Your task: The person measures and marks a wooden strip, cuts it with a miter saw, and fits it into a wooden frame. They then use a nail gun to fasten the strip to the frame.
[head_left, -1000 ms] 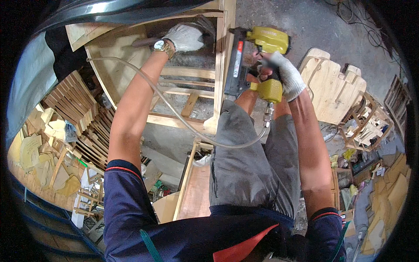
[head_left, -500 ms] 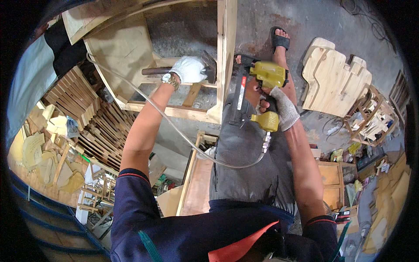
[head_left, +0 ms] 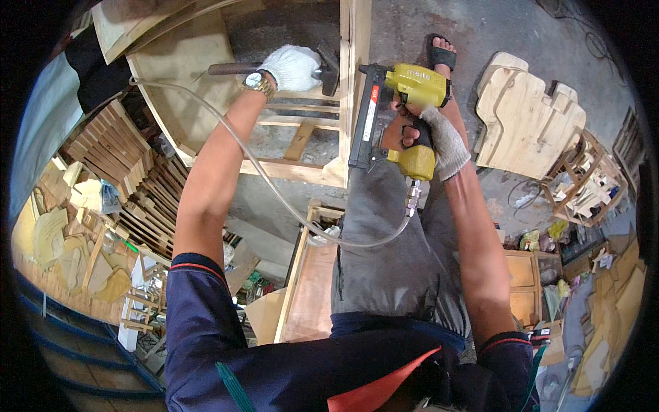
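My left hand (head_left: 292, 68), in a white knit glove with a watch at the wrist, is closed round a hammer (head_left: 330, 70). The hammer lies sideways, its dark handle reaching left past my wrist and its head at the right, inside a pale wooden frame (head_left: 348, 103). My right hand (head_left: 432, 134), in a grey fingerless glove, grips a yellow pneumatic nail gun (head_left: 416, 163) by its handle. The gun's black magazine (head_left: 366, 117) stands close to the frame's right-hand upright. A clear air hose (head_left: 274, 196) runs from the gun's metal coupling leftward across my left forearm.
Curved plywood pieces (head_left: 528, 120) lie on the concrete floor at right, near a wooden crate of offcuts (head_left: 594, 185). Stacked wooden slats (head_left: 113, 147) stand at left. A sandaled foot (head_left: 441, 52) is beyond the gun. A shallow wooden box (head_left: 309, 295) sits beside my legs.
My right hand has moved the nail gun a little away from me and to the left. My left hand has shifted slightly up and left, with the hammer still in it.
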Action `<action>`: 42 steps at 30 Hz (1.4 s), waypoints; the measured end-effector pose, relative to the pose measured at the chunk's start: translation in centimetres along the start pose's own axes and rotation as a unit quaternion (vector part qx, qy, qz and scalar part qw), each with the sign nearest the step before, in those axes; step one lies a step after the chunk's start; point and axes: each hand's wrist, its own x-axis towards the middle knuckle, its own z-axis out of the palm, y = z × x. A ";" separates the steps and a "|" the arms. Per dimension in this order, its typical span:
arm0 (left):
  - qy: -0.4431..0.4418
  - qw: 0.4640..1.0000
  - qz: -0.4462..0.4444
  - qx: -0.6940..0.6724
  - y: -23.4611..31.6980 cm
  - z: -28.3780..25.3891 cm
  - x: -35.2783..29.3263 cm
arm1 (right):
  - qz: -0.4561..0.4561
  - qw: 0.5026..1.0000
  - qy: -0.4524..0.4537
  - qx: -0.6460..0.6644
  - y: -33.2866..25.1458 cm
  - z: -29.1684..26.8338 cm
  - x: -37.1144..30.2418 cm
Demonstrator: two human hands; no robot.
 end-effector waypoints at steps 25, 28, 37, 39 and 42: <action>-0.079 0.995 0.008 -0.058 5.0 8.7 -5.7 | 0.091 0.989 0.082 0.079 7.3 -5.7 -3.8; -0.079 0.994 0.005 -0.070 5.2 9.7 -5.6 | 0.094 0.992 0.064 0.055 8.2 -5.3 -3.6; -0.099 0.993 -0.011 -0.065 5.4 9.2 -4.6 | 0.089 0.991 0.053 0.081 8.6 -5.4 -2.9; -0.092 0.992 -0.011 -0.082 5.4 9.5 -4.8 | 0.089 0.993 0.051 0.054 8.6 -5.6 -2.7; -0.085 0.992 -0.011 -0.090 5.6 9.8 -5.2 | 0.082 0.992 0.070 0.068 8.9 -6.1 -3.0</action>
